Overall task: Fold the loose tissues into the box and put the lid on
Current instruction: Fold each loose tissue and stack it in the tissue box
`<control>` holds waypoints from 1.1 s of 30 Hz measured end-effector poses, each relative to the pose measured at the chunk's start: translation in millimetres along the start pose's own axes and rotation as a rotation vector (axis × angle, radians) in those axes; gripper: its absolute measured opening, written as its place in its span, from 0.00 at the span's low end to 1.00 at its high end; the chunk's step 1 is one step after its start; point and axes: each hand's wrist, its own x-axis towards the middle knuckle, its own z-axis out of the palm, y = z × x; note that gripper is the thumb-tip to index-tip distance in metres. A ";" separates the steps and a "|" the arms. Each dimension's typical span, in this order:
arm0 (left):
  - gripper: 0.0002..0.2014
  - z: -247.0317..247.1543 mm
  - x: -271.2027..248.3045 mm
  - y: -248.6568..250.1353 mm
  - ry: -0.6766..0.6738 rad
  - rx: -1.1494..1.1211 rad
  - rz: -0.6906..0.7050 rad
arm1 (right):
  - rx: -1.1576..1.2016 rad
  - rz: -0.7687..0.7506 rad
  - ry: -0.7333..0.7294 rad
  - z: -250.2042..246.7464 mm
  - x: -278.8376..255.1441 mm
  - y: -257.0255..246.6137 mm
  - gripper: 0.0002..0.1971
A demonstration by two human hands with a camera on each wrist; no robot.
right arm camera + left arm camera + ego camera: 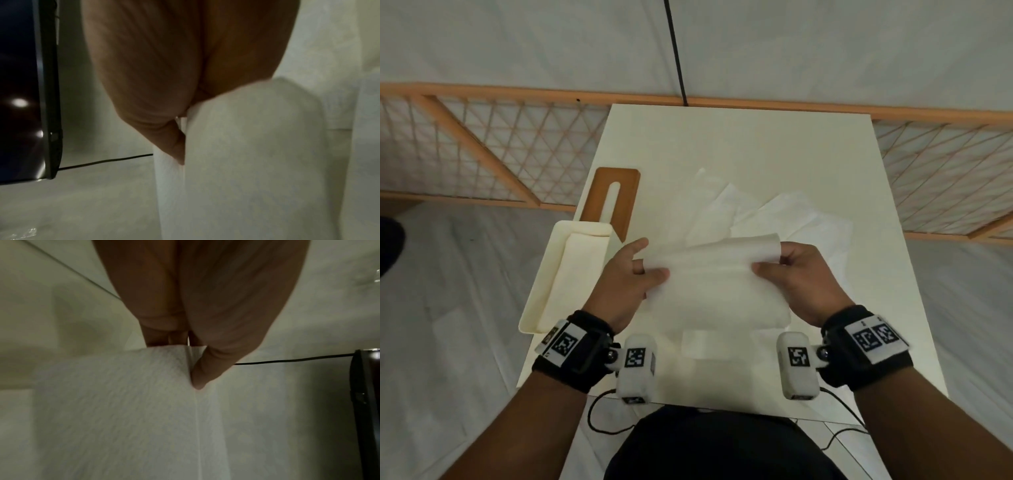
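A white tissue (715, 277) is stretched between my hands above the near middle of the cream table (756, 144), its far edge curling over. My left hand (640, 270) pinches its left edge between thumb and fingers; the left wrist view shows the thumb on the tissue (115, 410). My right hand (774, 265) pinches the right edge, seen close in the right wrist view with the tissue (257, 162) folded over. More loose tissues (784, 216) lie spread behind. The open cream box (541, 294) sits at the table's left edge. The brown slotted lid (626, 195) lies just behind the box.
A wooden lattice rail (482, 150) runs behind the table. A black cable (674, 51) hangs at the back and thin cables trail off the near edge. A dark device (24, 97) shows in the wrist views. The table's far half is bare.
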 end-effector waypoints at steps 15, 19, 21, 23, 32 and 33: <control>0.16 13.5 -12.0 1.3 -0.222 -0.148 0.138 | 0.136 -0.089 -0.101 -36.3 -19.5 3.2 0.10; 0.11 12.5 -12.3 -1.6 -0.214 -0.024 0.139 | 0.043 -0.009 -0.093 -49.5 -17.0 13.8 0.24; 0.10 10.4 -10.6 -4.4 -0.217 -0.019 0.100 | 0.077 0.056 -0.111 -53.5 -16.0 20.0 0.17; 0.14 9.9 -10.9 -7.3 -0.217 -0.106 0.052 | 0.149 0.109 -0.136 -55.1 -17.2 24.0 0.14; 0.08 16.8 4.4 -59.0 -0.056 0.391 0.022 | -0.282 0.244 0.046 -44.1 -27.9 63.6 0.09; 0.09 17.7 5.2 -66.7 -0.045 0.444 -0.001 | -0.344 0.261 0.047 -44.2 -30.6 71.5 0.10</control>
